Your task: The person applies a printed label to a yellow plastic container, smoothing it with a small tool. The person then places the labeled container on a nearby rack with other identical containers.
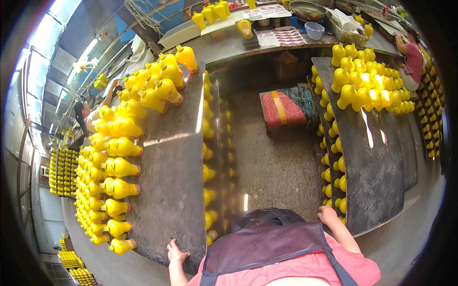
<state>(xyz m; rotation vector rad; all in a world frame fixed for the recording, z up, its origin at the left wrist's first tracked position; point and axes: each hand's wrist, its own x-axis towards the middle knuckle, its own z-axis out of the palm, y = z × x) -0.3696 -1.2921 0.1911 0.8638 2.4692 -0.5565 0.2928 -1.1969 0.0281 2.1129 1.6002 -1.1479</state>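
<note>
My left hand (pixel 177 251) rests on the near end of a dark board (pixel 162 190), its fingers apart and nothing in it. Rows of yellow bottles (pixel 121 188), narrow-necked and wide at the base, stand along the board's left side. My right hand (pixel 327 215) is beside the near left corner of a second dark board (pixel 374 171). Its fingers are loosely bent and no object shows in them; whether they touch the board's edge I cannot tell. More yellow bottles (pixel 361 78) stand at that board's far end, and others fill the shelves below both boards.
Between the racks lies a concrete floor (pixel 267 176), with a seat covered in red and yellow cloth (pixel 284 108) ahead. A workbench (pixel 229 45) crosses the back, carrying printed sheets (pixel 280 36), a clear tub (pixel 314 30) and a pan (pixel 307 10). One person (pixel 412 59) is at far right, another (pixel 86 114) at left.
</note>
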